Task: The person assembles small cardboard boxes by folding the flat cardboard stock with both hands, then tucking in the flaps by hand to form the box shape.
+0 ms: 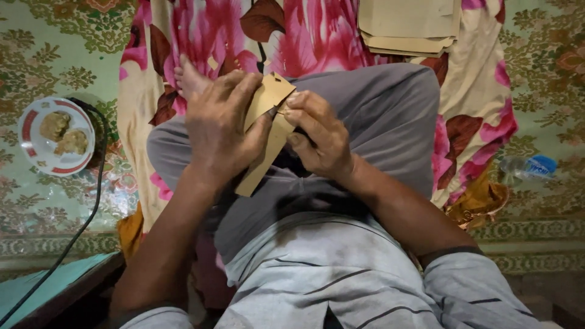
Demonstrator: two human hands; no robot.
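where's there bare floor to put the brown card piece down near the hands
Bare patterned mat lies above the plate of food, and more at right between the floral cloth and plastic bottle. Crowded: the lap under the left hand and right hand, and the card stack at top.

There is a single view, from a camera worn on the person's head, looking steeply down over the striped grey shirt and grey-trousered lap, which fills the middle of the frame at close range. Beyond the lap, toward the top edge, lies a pink floral cloth with a stack of tan cardboard sheets. Left of the lap a round white red-rimmed plate sits on green patterned floor covering; right of it lies a clear plastic bottle.
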